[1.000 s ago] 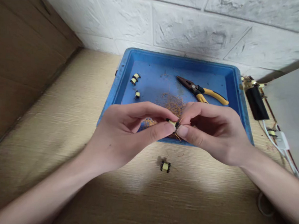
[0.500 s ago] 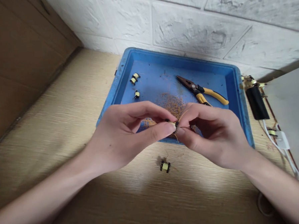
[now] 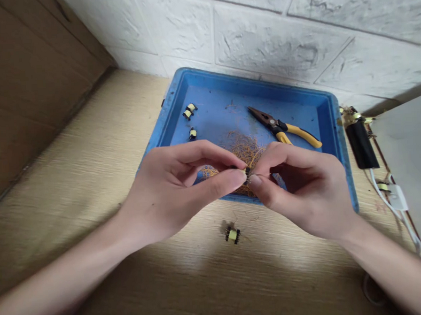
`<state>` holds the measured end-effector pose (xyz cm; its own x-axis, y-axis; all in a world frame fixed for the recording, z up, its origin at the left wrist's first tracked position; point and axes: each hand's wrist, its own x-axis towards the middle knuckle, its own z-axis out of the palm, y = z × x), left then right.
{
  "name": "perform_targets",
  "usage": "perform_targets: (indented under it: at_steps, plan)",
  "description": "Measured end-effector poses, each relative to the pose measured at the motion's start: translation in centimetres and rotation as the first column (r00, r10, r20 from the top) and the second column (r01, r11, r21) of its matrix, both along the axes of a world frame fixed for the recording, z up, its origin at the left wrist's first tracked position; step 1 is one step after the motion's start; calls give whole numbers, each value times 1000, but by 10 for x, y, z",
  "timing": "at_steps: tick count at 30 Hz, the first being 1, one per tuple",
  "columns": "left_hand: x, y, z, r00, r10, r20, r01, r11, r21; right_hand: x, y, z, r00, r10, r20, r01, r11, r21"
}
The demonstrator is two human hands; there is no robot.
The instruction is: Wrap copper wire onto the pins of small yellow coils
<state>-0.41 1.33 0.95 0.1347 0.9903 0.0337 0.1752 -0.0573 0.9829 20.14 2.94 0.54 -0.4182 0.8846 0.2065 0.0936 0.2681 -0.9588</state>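
Note:
My left hand point(image 3: 177, 192) pinches a small black and yellow coil part point(image 3: 247, 172) between thumb and forefinger, above the near rim of a blue tray point(image 3: 326, 118). My right hand point(image 3: 300, 190) meets it from the right, thumb and forefinger pinched on thin copper wire coming off that part. The part is mostly hidden by my fingertips. Behind my fingers a tangle of copper wire point(image 3: 245, 148) lies in the tray. Another black and yellow coil part point(image 3: 232, 234) rests on the wooden table just below my hands.
Yellow-handled pliers point(image 3: 283, 127) lie in the tray's right half; three small coil parts point(image 3: 189, 110) lie at its left. A black component with wires point(image 3: 360, 142) and a grey panel point(image 3: 408, 166) stand to the right. A white brick wall is behind, brown cardboard at the left.
My right hand has shifted slightly lower and turned at the wrist while its fingers stay at the part. The left hand has barely moved.

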Motion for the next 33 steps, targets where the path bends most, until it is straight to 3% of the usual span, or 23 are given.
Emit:
perform_targets:
  at_steps: [8, 17, 33]
  plan:
    - [0, 2, 0, 1000, 5, -10, -5, 1000, -22, 1, -2, -2, 999, -26, 19, 23, 988, 154]
    - [0, 1, 2, 998, 19, -55, -20, 999, -25, 0, -8, 0, 993, -110, 40, 97, 965, 243]
    - [1, 2, 1, 1000, 4, -2, -4, 999, -42, 1, -8, -3, 996, -59, 66, 39, 962, 270]
